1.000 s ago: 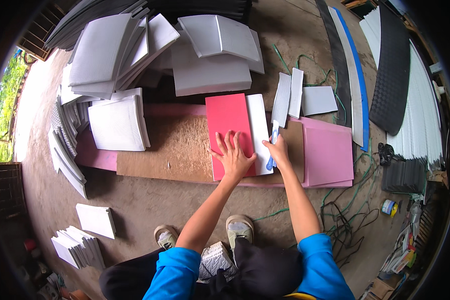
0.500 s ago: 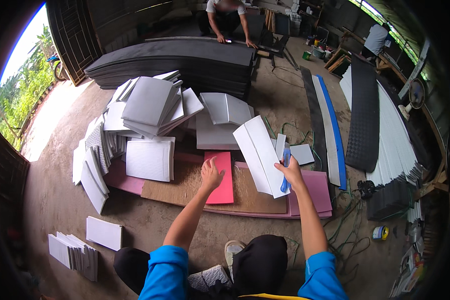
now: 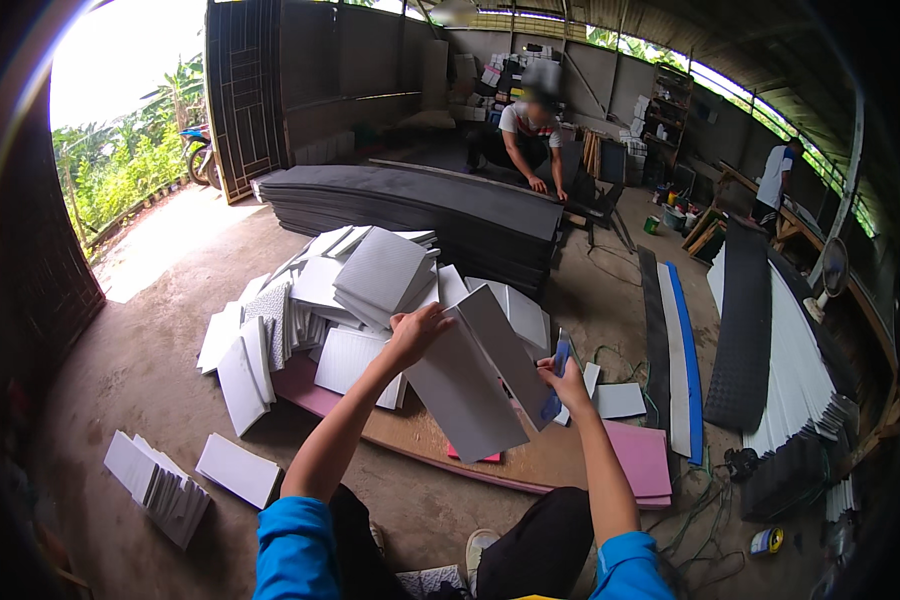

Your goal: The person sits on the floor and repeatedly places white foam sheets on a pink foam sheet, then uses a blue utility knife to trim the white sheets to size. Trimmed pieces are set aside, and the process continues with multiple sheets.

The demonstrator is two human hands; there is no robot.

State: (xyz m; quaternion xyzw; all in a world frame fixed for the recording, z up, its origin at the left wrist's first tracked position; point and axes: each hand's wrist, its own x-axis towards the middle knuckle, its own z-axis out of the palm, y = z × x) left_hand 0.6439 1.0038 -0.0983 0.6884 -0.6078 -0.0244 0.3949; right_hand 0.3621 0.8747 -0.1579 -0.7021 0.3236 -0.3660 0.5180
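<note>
A white foam sheet is held up and tilted in front of me, with a lengthwise slit that gapes near its lower end. My left hand is closed on its upper left edge. In my right hand is a blue utility knife, pointing up beside the sheet's right edge; whether those fingers also pinch the sheet is hard to see. Beneath lies a brown board on a pink foam sheet. A red sheet on the board is mostly hidden by the foam.
Piled white foam sheets lie just beyond my left hand. Smaller stacks of white pieces stand on the floor at left. Behind is a long stack of black sheets, where a person crouches. Green string tangles at right.
My left hand has gone from above the red sheet to the foam sheet's upper edge and grips it. The foam sheet has moved left and turned, its slit opening. The view has tilted up.
</note>
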